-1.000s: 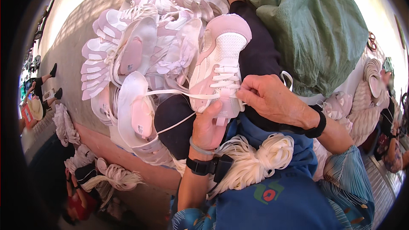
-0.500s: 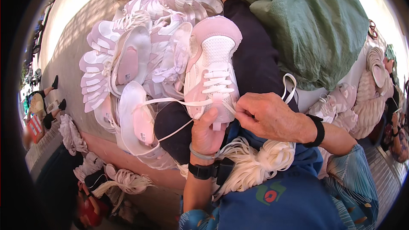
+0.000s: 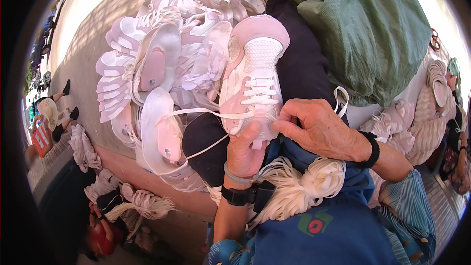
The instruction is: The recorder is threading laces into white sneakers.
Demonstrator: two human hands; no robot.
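A pink and white sneaker [image 3: 255, 83] lies over my lap with its toe pointing away and its tongue toward me. My left hand [image 3: 244, 154] grips its ankle end, thumb on top by the tongue. White lace [image 3: 211, 113] crosses the upper part of the tongue and trails off to the left. At the right side of the eyelets, my right hand [image 3: 314, 130] has thumb and forefinger pinched on the shoelace; the fingertips partly hide it. A lace loop [image 3: 345, 100] stands out behind that hand. A bundle of cream laces [image 3: 304, 184] rests on my blue apron [image 3: 333, 230].
A heap of similar sneakers [image 3: 162, 64] rises at the left and far left. A big green sack [image 3: 368, 34] fills the far right. More shoes [image 3: 392, 125] and lace bundles [image 3: 147, 203] lie at both sides. Other people [image 3: 103, 233] sit near the edges.
The whole scene has shifted slightly right in view. My right hand's fingers have tilted and opened a little around the pinch, while my left hand keeps its hold on the sneaker.
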